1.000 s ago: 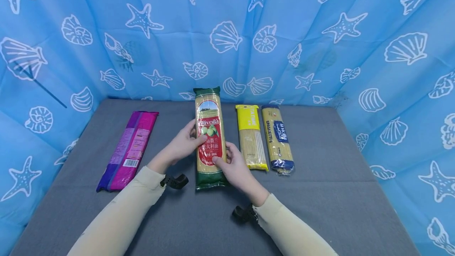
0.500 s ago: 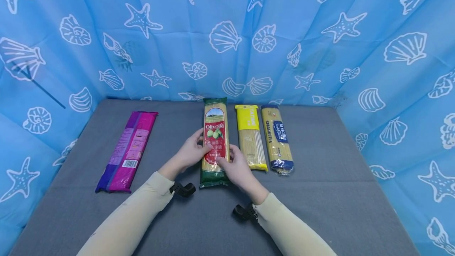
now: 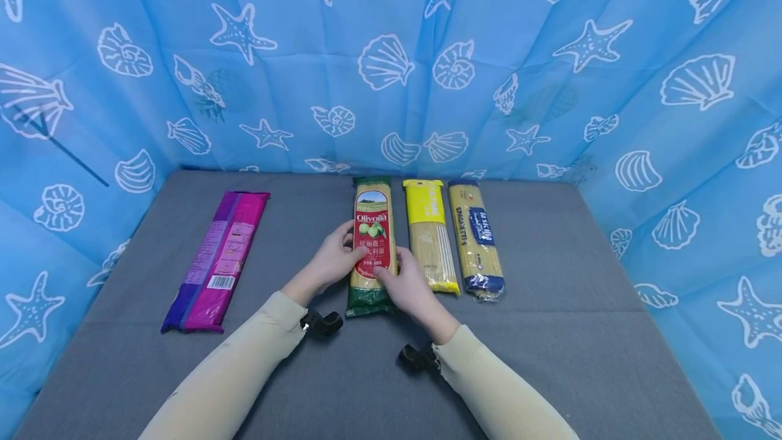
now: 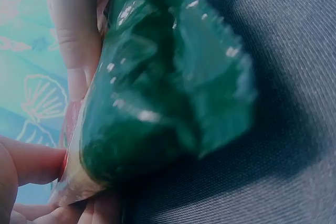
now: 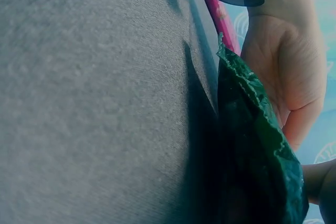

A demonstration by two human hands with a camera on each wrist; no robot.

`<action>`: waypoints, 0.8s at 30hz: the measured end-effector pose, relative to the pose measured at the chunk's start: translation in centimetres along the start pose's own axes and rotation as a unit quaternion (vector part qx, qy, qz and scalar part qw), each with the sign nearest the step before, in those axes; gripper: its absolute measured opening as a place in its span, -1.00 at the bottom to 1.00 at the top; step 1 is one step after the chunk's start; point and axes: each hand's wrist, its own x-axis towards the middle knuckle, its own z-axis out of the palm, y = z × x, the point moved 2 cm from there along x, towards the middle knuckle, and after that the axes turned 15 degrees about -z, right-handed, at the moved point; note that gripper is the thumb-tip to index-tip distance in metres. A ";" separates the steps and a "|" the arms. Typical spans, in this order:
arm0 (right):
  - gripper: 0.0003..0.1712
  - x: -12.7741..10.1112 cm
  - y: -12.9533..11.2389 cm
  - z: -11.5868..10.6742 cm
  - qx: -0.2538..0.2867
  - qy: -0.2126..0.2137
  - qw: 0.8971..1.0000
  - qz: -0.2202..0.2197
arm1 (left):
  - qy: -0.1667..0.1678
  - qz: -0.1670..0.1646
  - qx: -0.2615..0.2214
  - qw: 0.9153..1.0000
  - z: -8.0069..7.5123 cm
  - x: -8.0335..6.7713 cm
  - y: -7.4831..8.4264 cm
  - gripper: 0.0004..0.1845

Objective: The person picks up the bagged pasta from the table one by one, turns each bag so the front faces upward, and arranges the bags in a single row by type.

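Note:
A long green-and-red pasta pack (image 3: 373, 240) lies lengthwise at the middle of the grey table (image 3: 550, 331), close beside a yellow pasta pack (image 3: 430, 236). My left hand (image 3: 348, 257) grips its left edge with the thumb on the red label. My right hand (image 3: 391, 278) grips its right edge a little nearer to me. The left wrist view shows the pack's crinkled green end (image 4: 168, 93) close to the cloth. The same green end (image 5: 257, 145) appears in the right wrist view with my left palm (image 5: 286, 61) behind it. Whether the pack rests fully on the table is unclear.
A blue-labelled spaghetti pack (image 3: 478, 236) lies right of the yellow one. A magenta-and-purple pack (image 3: 216, 260) lies alone at the left. A blue curtain (image 3: 391, 53) with shells and starfish closes off the back and both sides.
Both hands have carried the green-and-red pack to the right and away from me, lower over the table, until it sits next to the yellow pack.

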 end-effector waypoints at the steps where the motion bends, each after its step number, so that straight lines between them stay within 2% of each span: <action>1: -0.42 0.1 0.0 0.0 -0.004 0.000 1.000 0.002 | 0.001 0.002 0.002 1.000 0.0 0.0 0.1 -0.26; 8: -0.36 0.1 0.1 0.1 -0.048 0.009 0.999 0.006 | -0.002 0.021 0.020 1.000 0.1 -0.1 0.2 -0.23; 16: -0.23 0.1 -0.6 0.9 -0.127 0.008 0.989 -0.078 | 0.002 0.032 0.044 0.998 0.2 -0.4 0.3 -0.21; 24: -0.09 -0.2 -0.5 1.2 -0.181 -0.006 0.983 -0.028 | 0.008 0.020 0.069 0.997 0.1 -0.6 0.3 -0.25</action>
